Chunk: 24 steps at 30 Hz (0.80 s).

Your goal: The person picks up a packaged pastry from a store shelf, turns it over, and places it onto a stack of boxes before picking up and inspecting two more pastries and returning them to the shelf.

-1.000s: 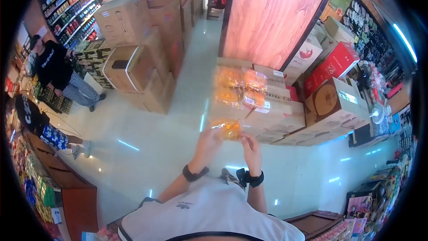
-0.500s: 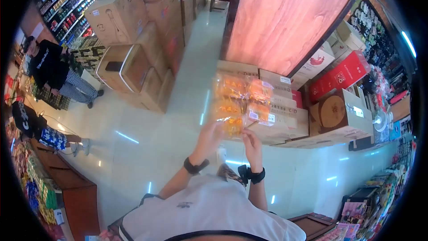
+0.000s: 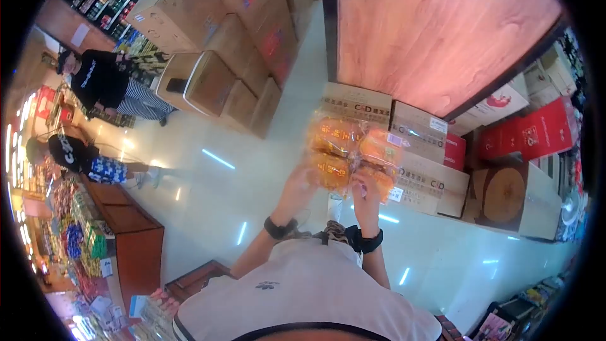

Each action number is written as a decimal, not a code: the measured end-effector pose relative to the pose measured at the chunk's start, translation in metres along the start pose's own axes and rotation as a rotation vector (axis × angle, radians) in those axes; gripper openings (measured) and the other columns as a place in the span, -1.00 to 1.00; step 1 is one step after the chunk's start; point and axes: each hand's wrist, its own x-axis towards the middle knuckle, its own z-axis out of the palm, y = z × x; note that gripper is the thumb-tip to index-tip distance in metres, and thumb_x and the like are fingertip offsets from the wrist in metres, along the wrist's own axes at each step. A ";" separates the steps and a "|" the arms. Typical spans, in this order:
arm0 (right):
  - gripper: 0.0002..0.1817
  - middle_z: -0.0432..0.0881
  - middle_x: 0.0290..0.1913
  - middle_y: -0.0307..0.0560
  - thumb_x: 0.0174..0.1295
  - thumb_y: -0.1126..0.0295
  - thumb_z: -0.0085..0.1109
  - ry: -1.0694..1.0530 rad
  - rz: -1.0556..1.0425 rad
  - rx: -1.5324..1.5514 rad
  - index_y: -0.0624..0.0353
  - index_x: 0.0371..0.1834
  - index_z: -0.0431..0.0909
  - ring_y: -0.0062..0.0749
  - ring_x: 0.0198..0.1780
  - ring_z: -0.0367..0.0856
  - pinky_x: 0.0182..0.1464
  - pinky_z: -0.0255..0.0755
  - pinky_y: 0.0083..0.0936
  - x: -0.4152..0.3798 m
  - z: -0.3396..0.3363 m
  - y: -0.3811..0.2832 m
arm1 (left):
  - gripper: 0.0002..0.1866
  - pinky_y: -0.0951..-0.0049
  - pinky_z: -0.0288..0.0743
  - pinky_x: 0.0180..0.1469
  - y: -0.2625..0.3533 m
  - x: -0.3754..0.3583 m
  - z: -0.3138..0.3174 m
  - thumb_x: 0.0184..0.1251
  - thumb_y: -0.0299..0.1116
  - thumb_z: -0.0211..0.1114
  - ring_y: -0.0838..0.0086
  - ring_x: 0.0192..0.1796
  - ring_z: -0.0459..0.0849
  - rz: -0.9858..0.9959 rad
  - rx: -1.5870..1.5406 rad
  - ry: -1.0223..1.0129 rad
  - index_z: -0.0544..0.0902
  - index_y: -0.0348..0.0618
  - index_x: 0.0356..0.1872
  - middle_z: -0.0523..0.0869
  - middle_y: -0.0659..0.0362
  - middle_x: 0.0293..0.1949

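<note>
Several orange packs in clear plastic wrap (image 3: 333, 136) are held up in front of me over the floor, beside the cartons. My left hand (image 3: 302, 184) is at their lower left edge, its fingers bent against the plastic and blurred by motion. My right hand (image 3: 366, 194) is closed on the lower right part of the packs, with thumb and fingers pinched together. A white label shows on the pack at the right. The print on the packs is too blurred to read. Black bands are around both my wrists.
Cardboard cartons (image 3: 416, 177) stand ahead on the right, beside a wood-panelled pillar (image 3: 435, 31). More stacked boxes (image 3: 183, 16) rise at the left of the aisle. Two people (image 3: 101, 85) stand at far left near a brown counter (image 3: 140, 249) of goods. A red box (image 3: 527, 136) lies at right.
My view has turned, so the surroundings appear shifted and tilted. The orange packs have shifted within my hands, and my right hand now grips further in on their lower right part.
</note>
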 end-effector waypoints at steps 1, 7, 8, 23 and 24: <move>-0.81 0.62 -0.02 0.08 0.27 0.51 0.12 0.001 -0.035 0.008 0.30 -0.08 0.56 -0.11 0.07 0.57 0.12 0.42 -0.33 0.007 -0.002 -0.002 | -0.68 0.29 0.38 0.27 0.002 0.000 -0.001 0.26 -0.47 0.30 0.13 0.25 0.53 -0.032 0.028 0.012 0.57 -0.18 0.04 0.53 -0.06 0.23; -0.82 0.62 -0.02 0.00 0.33 0.52 0.05 -0.115 -0.063 0.120 0.28 -0.06 0.56 -0.20 0.02 0.56 0.14 0.40 -0.34 0.047 0.005 -0.033 | -0.66 0.16 0.42 0.23 0.015 -0.003 -0.008 0.20 -0.40 0.35 0.01 0.21 0.53 -0.052 0.202 0.233 0.59 -0.15 0.02 0.53 -0.06 0.23; -0.82 0.62 -0.03 -0.02 0.34 0.52 0.04 -0.177 0.005 0.202 0.28 -0.06 0.57 -0.24 0.00 0.56 0.13 0.40 -0.36 0.050 0.009 -0.047 | -0.64 0.16 0.38 0.27 0.019 -0.006 -0.016 0.20 -0.41 0.35 0.02 0.25 0.50 -0.079 0.207 0.267 0.59 -0.13 0.04 0.52 -0.07 0.25; -0.79 0.67 -0.12 -0.10 0.38 0.42 0.02 -1.054 -0.117 0.273 0.28 -0.08 0.60 -0.46 -0.08 0.59 0.05 0.42 -0.50 -0.086 0.136 -0.107 | -0.69 0.28 0.39 0.24 0.039 -0.234 -0.103 0.31 -0.49 0.23 0.18 0.28 0.51 -0.376 0.096 1.081 0.59 -0.15 0.07 0.52 0.00 0.28; -0.79 0.67 -0.11 -0.11 0.38 0.41 0.03 -1.088 -0.138 0.270 0.28 -0.08 0.60 -0.46 -0.07 0.59 0.06 0.41 -0.51 -0.102 0.141 -0.114 | -0.69 0.28 0.40 0.23 0.039 -0.255 -0.105 0.31 -0.49 0.23 0.19 0.27 0.52 -0.385 0.100 1.123 0.59 -0.15 0.07 0.53 0.01 0.28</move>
